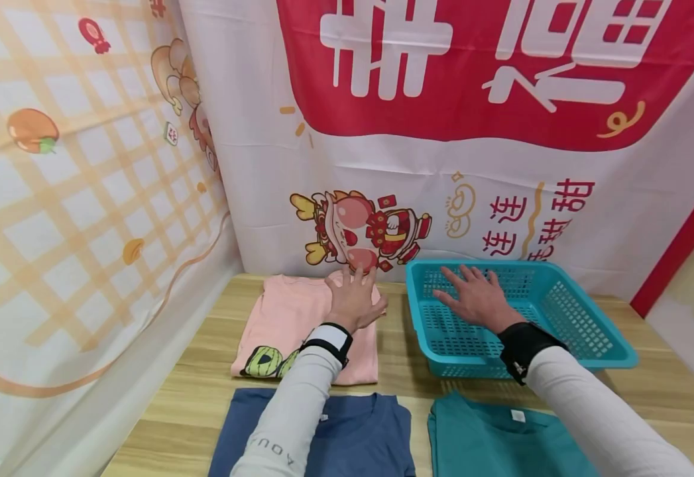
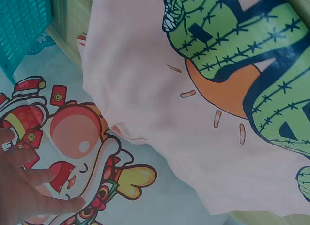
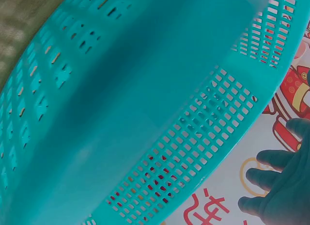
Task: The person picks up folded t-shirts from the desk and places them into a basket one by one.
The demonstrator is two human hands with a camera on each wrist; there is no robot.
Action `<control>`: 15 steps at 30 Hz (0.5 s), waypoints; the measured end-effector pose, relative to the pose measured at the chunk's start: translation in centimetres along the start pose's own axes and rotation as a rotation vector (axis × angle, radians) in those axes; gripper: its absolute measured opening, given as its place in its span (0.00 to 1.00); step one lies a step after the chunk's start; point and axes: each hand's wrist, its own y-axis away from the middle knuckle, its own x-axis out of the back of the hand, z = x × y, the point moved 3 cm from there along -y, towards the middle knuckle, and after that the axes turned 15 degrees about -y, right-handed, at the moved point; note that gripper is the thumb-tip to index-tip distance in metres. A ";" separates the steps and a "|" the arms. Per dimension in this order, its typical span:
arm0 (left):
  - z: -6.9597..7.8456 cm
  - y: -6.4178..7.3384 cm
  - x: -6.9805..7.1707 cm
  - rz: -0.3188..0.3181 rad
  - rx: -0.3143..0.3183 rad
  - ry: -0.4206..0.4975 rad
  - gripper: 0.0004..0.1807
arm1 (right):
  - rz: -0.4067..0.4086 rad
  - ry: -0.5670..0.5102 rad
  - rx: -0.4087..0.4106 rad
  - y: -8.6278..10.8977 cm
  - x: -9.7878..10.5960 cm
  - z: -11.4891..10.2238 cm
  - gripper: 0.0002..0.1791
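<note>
Quite wide, left fingers point(image 1: 358, 277) near pink shirt point(image 1: 293, 311), right fingers point(image 1: 453, 278) near teal basket point(image 1: 579, 319)

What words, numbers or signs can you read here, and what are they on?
"福": red panel, sideways.
"连连": white backdrop.
"甜甜": white backdrop.
"AQUA", probably: left sleeve.
Cut off: big white character beside "福".
Partly hidden: red character behind the basket.
Too small: tags in blue shirt and green shirt, tile on side cloth.
Unclear: green shapes on pink shirt.

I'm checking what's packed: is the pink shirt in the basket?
No, the pink shirt lies on the table, to the left of the basket.
</note>
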 end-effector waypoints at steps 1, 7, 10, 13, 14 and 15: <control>0.1 0.1 0.1 0.006 -0.002 0.008 0.39 | 0.000 -0.002 0.000 0.0 0.0 0.0 0.38; 0.6 0.4 1.7 0.012 -0.029 -0.006 0.38 | -0.002 -0.009 -0.001 0.2 0.0 -0.2 0.38; 0.8 0.4 2.0 0.023 -0.044 -0.007 0.37 | 0.001 -0.005 -0.001 0.2 0.0 -0.4 0.38; 1.1 0.4 2.2 0.016 -0.049 0.007 0.37 | 0.013 -0.004 0.008 0.2 0.0 -0.7 0.38; 1.1 0.3 2.3 0.015 -0.050 0.008 0.36 | 0.018 -0.001 0.015 0.2 0.0 -0.8 0.38; 1.2 0.3 2.4 0.015 -0.051 0.014 0.36 | 0.022 -0.002 0.020 0.2 0.0 -1.0 0.38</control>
